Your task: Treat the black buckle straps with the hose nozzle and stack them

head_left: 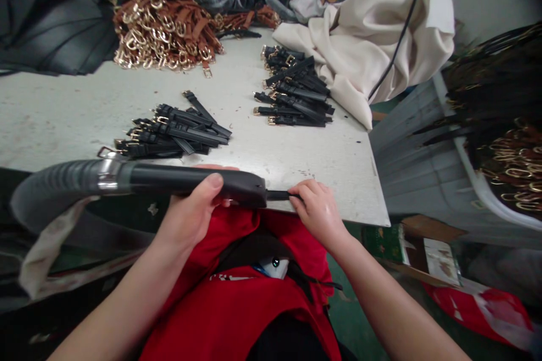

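Observation:
My left hand (192,211) is closed around a black tube with a flattened nozzle (190,180), thumb on top. A ribbed hose joins its left end at a metal clamp (109,174). My right hand (317,211) pinches a thin black strap (278,195) between thumb and fingers. The strap's left end meets the nozzle's mouth; whether it goes inside is hidden. Just beyond the tube lies a pile of black buckled straps (182,130). A second pile of such straps (296,90) lies farther right.
Brown straps with gold buckles (165,28) are heaped at the back of the pale table (245,73). Cream fabric (359,34) drapes over its right rear. A grey bin (406,141) stands to the right, above an open cardboard box (432,248) on the floor.

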Tool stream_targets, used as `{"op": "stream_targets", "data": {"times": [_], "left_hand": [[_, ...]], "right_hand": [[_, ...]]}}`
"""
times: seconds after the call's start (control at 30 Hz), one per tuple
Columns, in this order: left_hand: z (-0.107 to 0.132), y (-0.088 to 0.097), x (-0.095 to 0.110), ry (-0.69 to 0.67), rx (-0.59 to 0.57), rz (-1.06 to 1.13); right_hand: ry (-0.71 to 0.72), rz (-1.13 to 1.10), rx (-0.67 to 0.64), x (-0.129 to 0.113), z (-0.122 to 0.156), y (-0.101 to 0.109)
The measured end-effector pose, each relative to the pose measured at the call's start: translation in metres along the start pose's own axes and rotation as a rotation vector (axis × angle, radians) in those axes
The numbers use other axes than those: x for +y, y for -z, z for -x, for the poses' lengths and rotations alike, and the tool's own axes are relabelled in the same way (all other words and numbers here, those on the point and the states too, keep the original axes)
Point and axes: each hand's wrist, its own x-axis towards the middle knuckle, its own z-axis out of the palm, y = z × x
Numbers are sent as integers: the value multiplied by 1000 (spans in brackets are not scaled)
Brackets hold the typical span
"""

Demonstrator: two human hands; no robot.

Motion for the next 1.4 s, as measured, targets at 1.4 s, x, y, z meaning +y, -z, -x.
{"op": "stream_targets", "data": {"times": [1.4], "left_hand": [[5, 34, 35, -181, -35, -91]], "right_hand": [[-100, -140, 116, 12, 8, 7]]}}
